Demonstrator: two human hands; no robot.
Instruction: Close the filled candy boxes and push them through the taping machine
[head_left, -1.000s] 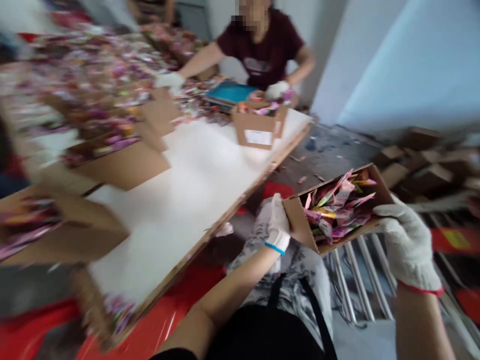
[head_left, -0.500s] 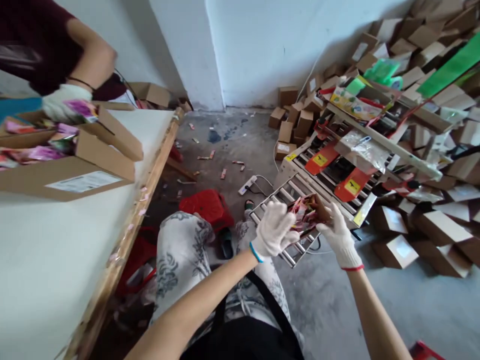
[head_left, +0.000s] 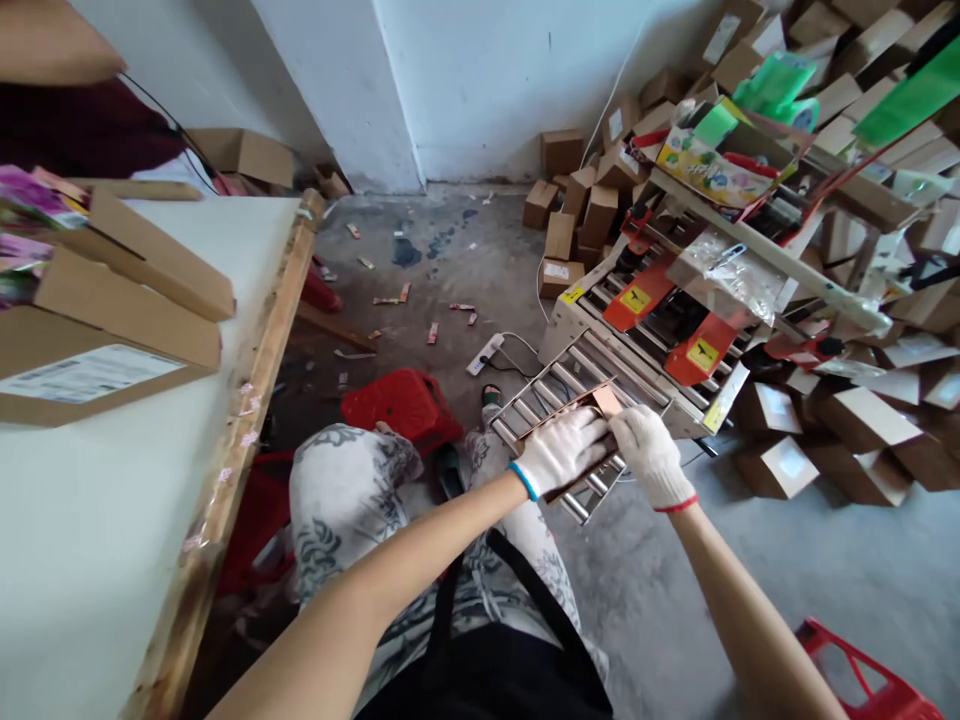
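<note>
A small cardboard box (head_left: 604, 401) rests on the metal rollers (head_left: 568, 375) at the front of a machine. My left hand (head_left: 564, 448), in a white glove with a blue cuff, lies over the top of the box with fingers stretched out, hiding most of it. At the box's right end, my right hand (head_left: 649, 452), gloved with a red cuff, has its fingers closed on a raised flap. The packets inside the box are covered from view.
A taping machine (head_left: 675, 330) with orange guides adjoins the rollers. Stacked cartons (head_left: 862, 435) lie to its right. Red stools (head_left: 401, 405) and a power strip (head_left: 484, 355) are on the floor. At left, a white table (head_left: 90, 520) bears open boxes; a co-worker's arm (head_left: 60, 45) shows behind.
My left hand has come down over the packets in the box, and my right hand has closed on a flap. The view has shifted, so the co-worker's glove is out of frame.
</note>
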